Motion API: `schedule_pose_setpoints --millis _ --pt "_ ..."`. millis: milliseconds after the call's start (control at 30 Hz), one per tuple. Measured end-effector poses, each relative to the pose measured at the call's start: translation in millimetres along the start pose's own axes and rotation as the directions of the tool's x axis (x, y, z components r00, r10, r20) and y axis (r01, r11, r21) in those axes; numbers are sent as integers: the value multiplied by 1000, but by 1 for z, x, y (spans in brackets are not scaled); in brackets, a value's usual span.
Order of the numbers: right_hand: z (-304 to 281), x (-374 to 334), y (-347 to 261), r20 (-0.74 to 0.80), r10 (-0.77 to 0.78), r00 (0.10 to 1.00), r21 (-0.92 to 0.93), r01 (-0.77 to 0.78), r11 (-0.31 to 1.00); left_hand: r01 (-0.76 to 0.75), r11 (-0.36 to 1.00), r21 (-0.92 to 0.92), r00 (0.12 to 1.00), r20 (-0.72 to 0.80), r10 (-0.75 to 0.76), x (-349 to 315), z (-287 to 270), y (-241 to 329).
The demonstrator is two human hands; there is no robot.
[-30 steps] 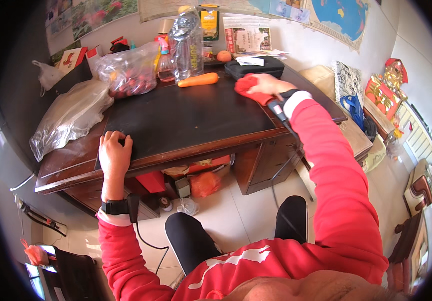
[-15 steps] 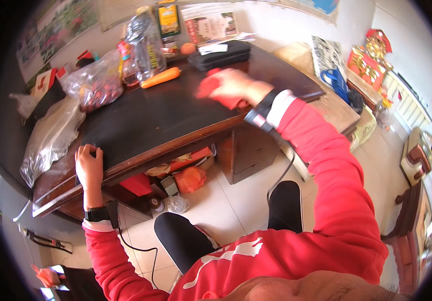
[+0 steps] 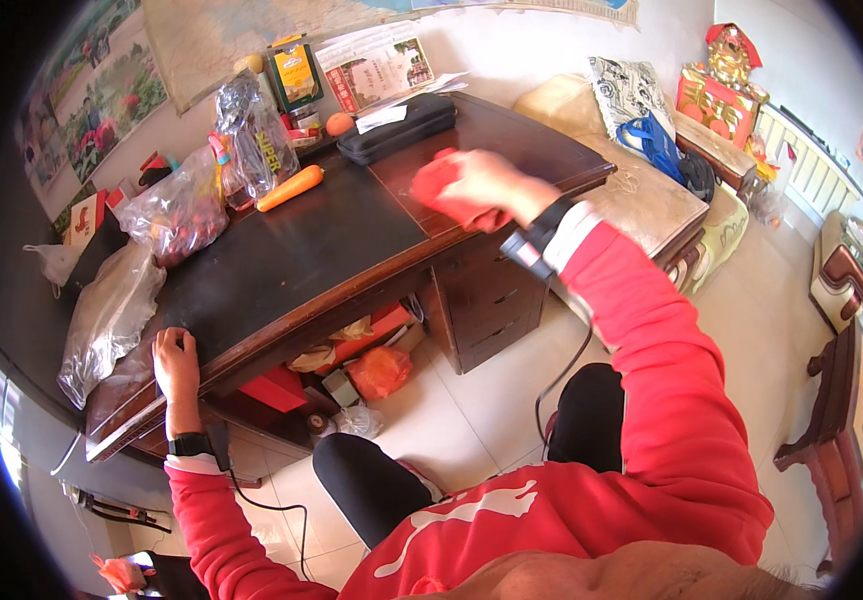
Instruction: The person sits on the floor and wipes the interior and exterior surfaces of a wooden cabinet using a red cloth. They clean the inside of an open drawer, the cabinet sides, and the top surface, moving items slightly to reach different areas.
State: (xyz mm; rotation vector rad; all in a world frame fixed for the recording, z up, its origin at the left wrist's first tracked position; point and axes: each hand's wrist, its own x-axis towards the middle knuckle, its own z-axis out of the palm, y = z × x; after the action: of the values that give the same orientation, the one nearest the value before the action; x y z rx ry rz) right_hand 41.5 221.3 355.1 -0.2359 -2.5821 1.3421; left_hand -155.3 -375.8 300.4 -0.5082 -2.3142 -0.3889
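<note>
A bunched red cloth (image 3: pixel 439 190) is gripped in my right hand (image 3: pixel 488 184), over the right part of the dark wooden desk (image 3: pixel 301 262). The hand is slightly blurred, and its palm is hidden. My left hand (image 3: pixel 177 362) rests on the desk's front left edge, fingers loosely bent with a gap by the thumb, holding nothing visible. Behind the cloth lies a black zip case (image 3: pixel 397 128) with a white paper on it. An orange carrot-shaped thing (image 3: pixel 290 188) lies to the left of the case.
Clear plastic bags (image 3: pixel 111 312) and a filled bag (image 3: pixel 176 210) line the desk's left side. A wrapped bottle (image 3: pixel 251 140), a yellow-green box (image 3: pixel 295 74) and a round orange fruit (image 3: pixel 339 124) stand at the back. Cables trail from both wrists.
My right hand and the red cloth have moved rightward over the desk, away from the black case. The view has shifted; my left hand stays at the desk's edge.
</note>
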Motion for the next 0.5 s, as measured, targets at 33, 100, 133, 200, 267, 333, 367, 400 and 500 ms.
schedule_pose_setpoints --millis 33,100,133,200,267,333,367,400,500 --pt "-31 12 22 -101 0 995 -132 -13 991 1 1000 13 1000 6 -1 0 0 2" --pt "-90 37 61 -244 13 970 -323 -94 942 7 999 35 1000 11 -7 -1 -1 6" --pt "-108 50 79 -284 30 958 -385 -142 912 10 999 48 1000 11 -10 -1 -1 9" --pt "-140 65 103 -296 116 948 -377 -228 898 14 998 63 1000 7 -15 -1 -3 13" --pt "-146 101 106 -308 212 927 -510 -349 786 24 998 66 1000 4 -24 -1 -5 18" --pt "-138 127 103 -347 199 917 -551 -371 748 29 998 52 1000 -6 -28 -1 -8 22" --pt "-131 141 98 -368 196 909 -573 -387 723 35 998 43 999 -8 -35 -1 -9 23" --pt "-121 157 90 -370 174 912 -594 -377 711 37 999 37 999 -9 -37 0 -11 24" --pt "-70 204 65 -344 48 938 -672 -281 685 48 999 12 999 -1 -48 -2 -14 25"
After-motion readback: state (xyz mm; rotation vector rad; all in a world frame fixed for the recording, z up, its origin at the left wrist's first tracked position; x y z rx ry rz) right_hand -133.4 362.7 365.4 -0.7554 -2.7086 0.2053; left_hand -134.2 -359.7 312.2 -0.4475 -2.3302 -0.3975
